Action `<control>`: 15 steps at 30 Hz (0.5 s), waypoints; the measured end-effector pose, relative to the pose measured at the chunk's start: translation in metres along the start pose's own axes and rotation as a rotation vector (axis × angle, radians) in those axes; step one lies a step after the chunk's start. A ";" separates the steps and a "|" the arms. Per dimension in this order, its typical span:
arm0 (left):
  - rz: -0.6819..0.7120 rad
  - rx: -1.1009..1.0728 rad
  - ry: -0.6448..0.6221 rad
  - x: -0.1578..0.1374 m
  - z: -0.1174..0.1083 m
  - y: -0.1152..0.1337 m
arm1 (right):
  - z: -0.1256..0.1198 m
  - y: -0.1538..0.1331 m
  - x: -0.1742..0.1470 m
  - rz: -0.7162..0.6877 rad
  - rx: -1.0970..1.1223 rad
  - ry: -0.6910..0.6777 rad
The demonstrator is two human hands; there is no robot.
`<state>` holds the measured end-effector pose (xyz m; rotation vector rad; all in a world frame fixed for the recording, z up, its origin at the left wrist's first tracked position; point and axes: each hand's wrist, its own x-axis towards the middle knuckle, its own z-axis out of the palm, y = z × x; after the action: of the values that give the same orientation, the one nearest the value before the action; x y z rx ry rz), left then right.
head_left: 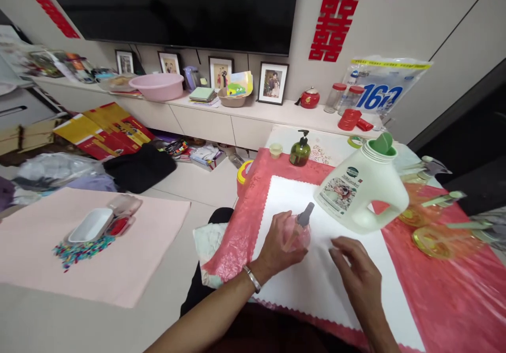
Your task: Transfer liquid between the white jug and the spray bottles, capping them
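Observation:
My left hand (279, 245) is wrapped round a small clear pink bottle (300, 233) with a grey nozzle top, tilted a little above the white mat (290, 195). To its right, my right hand (358, 268) hovers over the mat with thumb and fingers apart and nothing between them. Beyond it stands a large pale green jug (356, 189) with a label and a side handle. A green cap or scoop (382, 144) sits at its open mouth. A green pump bottle (300, 152) and a small pale cup (275, 150) stand at the table's far side.
Several yellow spray bottles (438, 237) are at the right on the red table cover (474, 284). Lidded glass jars (335, 98) and a clear bag (385, 89) stand behind. On the left, a pink sheet (118, 284) bears a white dish (91, 225) and scattered colourful bits (81, 253).

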<state>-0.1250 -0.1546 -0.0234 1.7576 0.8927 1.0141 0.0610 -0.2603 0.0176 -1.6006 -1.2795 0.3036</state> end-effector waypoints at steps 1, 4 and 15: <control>0.016 0.001 -0.001 -0.001 0.001 -0.003 | 0.010 -0.007 0.006 -0.006 0.014 -0.009; 0.027 0.039 0.003 -0.001 0.001 -0.005 | 0.038 -0.026 0.019 -0.017 0.121 -0.035; 0.003 0.180 -0.088 0.007 -0.001 0.014 | 0.072 -0.041 0.025 0.168 0.365 0.046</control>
<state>-0.1211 -0.1526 -0.0085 1.9384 0.9505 0.8733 -0.0036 -0.2043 0.0279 -1.3928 -0.9895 0.5676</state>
